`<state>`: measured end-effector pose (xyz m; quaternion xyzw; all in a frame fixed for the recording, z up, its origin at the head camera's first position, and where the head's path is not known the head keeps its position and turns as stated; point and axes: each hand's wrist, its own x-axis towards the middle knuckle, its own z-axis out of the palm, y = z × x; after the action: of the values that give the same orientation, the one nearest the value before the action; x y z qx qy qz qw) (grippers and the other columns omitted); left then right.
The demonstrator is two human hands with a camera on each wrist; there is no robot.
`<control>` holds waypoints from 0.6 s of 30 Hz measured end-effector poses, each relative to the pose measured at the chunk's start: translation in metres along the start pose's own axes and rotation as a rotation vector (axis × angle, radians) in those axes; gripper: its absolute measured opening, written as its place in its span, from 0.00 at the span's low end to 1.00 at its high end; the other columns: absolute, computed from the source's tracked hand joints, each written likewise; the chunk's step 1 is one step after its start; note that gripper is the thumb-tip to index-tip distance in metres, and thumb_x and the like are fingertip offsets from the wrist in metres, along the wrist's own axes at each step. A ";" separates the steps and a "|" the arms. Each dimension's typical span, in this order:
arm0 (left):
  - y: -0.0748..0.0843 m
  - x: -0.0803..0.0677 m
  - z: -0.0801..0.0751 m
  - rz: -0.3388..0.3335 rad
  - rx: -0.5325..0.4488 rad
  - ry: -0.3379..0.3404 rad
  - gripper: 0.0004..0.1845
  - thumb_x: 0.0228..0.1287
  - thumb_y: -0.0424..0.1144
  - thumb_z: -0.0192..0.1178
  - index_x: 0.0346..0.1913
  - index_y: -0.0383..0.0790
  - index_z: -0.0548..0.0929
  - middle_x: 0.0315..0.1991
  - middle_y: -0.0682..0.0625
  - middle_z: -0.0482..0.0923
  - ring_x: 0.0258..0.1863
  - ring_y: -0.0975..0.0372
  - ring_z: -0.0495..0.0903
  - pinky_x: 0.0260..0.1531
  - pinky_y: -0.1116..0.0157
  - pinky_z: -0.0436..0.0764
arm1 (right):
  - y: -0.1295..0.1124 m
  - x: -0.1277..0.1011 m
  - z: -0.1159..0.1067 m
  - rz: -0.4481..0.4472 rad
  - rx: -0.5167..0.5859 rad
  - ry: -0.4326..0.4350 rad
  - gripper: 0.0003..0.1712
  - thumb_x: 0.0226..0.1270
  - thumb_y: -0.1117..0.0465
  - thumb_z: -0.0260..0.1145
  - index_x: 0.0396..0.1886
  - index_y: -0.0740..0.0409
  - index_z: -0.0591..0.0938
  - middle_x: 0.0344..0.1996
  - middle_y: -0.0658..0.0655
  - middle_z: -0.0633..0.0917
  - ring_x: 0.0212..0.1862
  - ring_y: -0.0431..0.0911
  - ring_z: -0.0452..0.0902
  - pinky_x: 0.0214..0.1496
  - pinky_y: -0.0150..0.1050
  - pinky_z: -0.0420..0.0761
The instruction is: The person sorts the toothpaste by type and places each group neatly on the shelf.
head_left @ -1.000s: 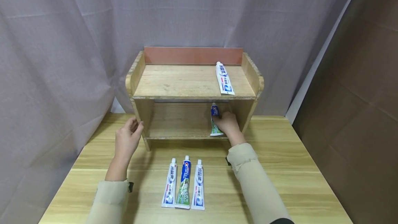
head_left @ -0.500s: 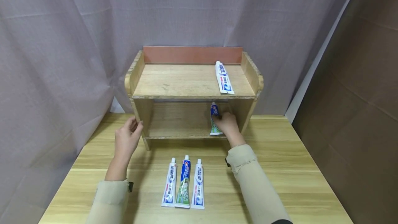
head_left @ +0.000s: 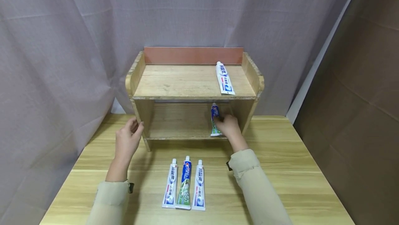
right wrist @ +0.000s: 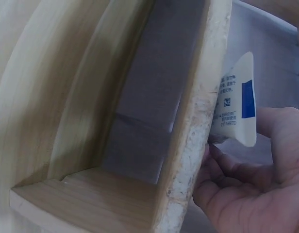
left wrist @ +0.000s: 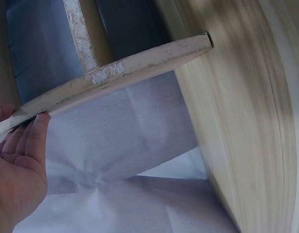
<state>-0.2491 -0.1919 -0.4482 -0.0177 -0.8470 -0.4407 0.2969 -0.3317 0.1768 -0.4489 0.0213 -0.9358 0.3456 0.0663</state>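
In the head view my right hand [head_left: 229, 127] reaches into the lower level of a small wooden shelf [head_left: 194, 97] and holds a blue-and-green toothpaste tube [head_left: 215, 112] near its right side. The tube's cap points to the back, and the thumb lies across its middle. The right wrist view shows the tube's flat white tail end [right wrist: 238, 99] standing out past the shelf's front edge, with curled fingers beside it. At the shelf's left side panel [left wrist: 125, 68], my left hand [left wrist: 23, 165] pinches the edge, thumb on one face and fingers on the other.
A white toothpaste tube [head_left: 224, 78] lies on the upper level, toward the right. On the table [head_left: 280, 169] before the shelf are a white tube [head_left: 170, 185], a blue-and-green tube [head_left: 184, 185] and another white tube [head_left: 199, 187], side by side. A grey curtain [head_left: 187, 13] hangs behind.
My right forearm and sleeve have shifted slightly to the right. The left hand keeps its place on the side panel, and the tubes lie practically as before.
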 end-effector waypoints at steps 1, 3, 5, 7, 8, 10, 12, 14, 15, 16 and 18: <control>0.000 0.000 0.000 0.002 -0.001 -0.001 0.15 0.70 0.37 0.62 0.54 0.31 0.83 0.48 0.35 0.85 0.47 0.47 0.87 0.47 0.58 0.87 | 0.000 -0.001 0.000 -0.003 -0.004 0.004 0.33 0.71 0.45 0.60 0.58 0.72 0.80 0.51 0.74 0.83 0.50 0.67 0.80 0.53 0.57 0.84; 0.000 0.000 0.000 0.001 -0.002 -0.001 0.14 0.70 0.37 0.62 0.53 0.32 0.83 0.48 0.35 0.85 0.47 0.47 0.87 0.47 0.58 0.87 | 0.000 -0.004 -0.001 -0.011 -0.003 0.013 0.33 0.71 0.46 0.60 0.58 0.72 0.80 0.52 0.74 0.83 0.52 0.68 0.80 0.55 0.58 0.83; 0.000 0.000 0.000 0.000 -0.003 0.001 0.14 0.70 0.37 0.62 0.53 0.32 0.83 0.48 0.36 0.85 0.47 0.47 0.87 0.47 0.59 0.87 | 0.001 -0.007 -0.002 -0.018 -0.003 0.015 0.33 0.72 0.46 0.60 0.60 0.72 0.79 0.54 0.75 0.82 0.55 0.69 0.78 0.59 0.58 0.81; 0.000 -0.001 0.001 0.001 -0.007 0.002 0.14 0.70 0.36 0.62 0.53 0.32 0.83 0.48 0.36 0.85 0.47 0.47 0.87 0.47 0.59 0.87 | 0.002 -0.010 -0.004 -0.019 0.003 0.014 0.34 0.72 0.46 0.60 0.61 0.72 0.78 0.56 0.74 0.81 0.58 0.69 0.77 0.62 0.59 0.80; 0.000 0.000 0.001 0.001 -0.008 0.004 0.14 0.70 0.36 0.62 0.53 0.32 0.83 0.48 0.36 0.85 0.47 0.47 0.87 0.47 0.59 0.87 | 0.002 -0.012 -0.005 -0.017 0.014 0.013 0.34 0.72 0.46 0.60 0.62 0.72 0.78 0.57 0.74 0.81 0.58 0.69 0.77 0.62 0.59 0.79; 0.000 0.000 0.001 0.002 -0.007 0.006 0.14 0.70 0.37 0.62 0.54 0.32 0.83 0.48 0.36 0.85 0.47 0.47 0.87 0.47 0.60 0.87 | 0.002 -0.017 -0.006 -0.011 0.035 0.010 0.35 0.72 0.45 0.60 0.62 0.71 0.77 0.57 0.73 0.81 0.58 0.68 0.77 0.62 0.58 0.80; 0.000 0.000 0.001 0.003 -0.007 0.006 0.15 0.70 0.37 0.62 0.54 0.32 0.83 0.48 0.36 0.85 0.48 0.47 0.87 0.47 0.60 0.87 | 0.002 -0.023 -0.008 -0.005 0.062 0.011 0.34 0.72 0.44 0.60 0.62 0.70 0.78 0.56 0.72 0.82 0.56 0.66 0.79 0.59 0.58 0.82; 0.000 0.000 0.001 0.000 -0.009 0.005 0.15 0.70 0.37 0.62 0.54 0.32 0.83 0.48 0.36 0.85 0.48 0.47 0.87 0.47 0.60 0.87 | 0.001 -0.028 -0.009 -0.001 0.080 0.011 0.33 0.72 0.45 0.60 0.61 0.69 0.79 0.54 0.71 0.84 0.53 0.64 0.82 0.56 0.56 0.84; 0.000 0.000 0.001 -0.003 -0.009 0.005 0.15 0.70 0.37 0.62 0.54 0.32 0.83 0.48 0.36 0.85 0.48 0.47 0.87 0.47 0.60 0.87 | 0.001 -0.031 -0.009 -0.002 0.085 0.011 0.32 0.73 0.45 0.60 0.60 0.69 0.80 0.53 0.70 0.84 0.52 0.62 0.83 0.55 0.55 0.85; 0.000 0.000 0.001 -0.005 -0.010 0.004 0.15 0.70 0.37 0.62 0.54 0.32 0.83 0.48 0.36 0.85 0.48 0.47 0.87 0.47 0.60 0.86 | 0.001 -0.033 -0.009 -0.002 0.087 0.012 0.31 0.73 0.45 0.61 0.60 0.68 0.80 0.51 0.69 0.85 0.50 0.61 0.83 0.53 0.54 0.86; 0.000 0.000 0.001 -0.008 -0.009 0.005 0.15 0.70 0.37 0.62 0.54 0.32 0.83 0.48 0.36 0.85 0.48 0.47 0.87 0.47 0.59 0.87 | 0.001 -0.036 -0.009 -0.003 0.089 0.016 0.30 0.73 0.45 0.61 0.58 0.67 0.82 0.49 0.66 0.87 0.48 0.59 0.84 0.51 0.52 0.87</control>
<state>-0.2496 -0.1910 -0.4482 -0.0147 -0.8444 -0.4455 0.2972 -0.2948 0.1832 -0.4481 0.0229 -0.9190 0.3867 0.0731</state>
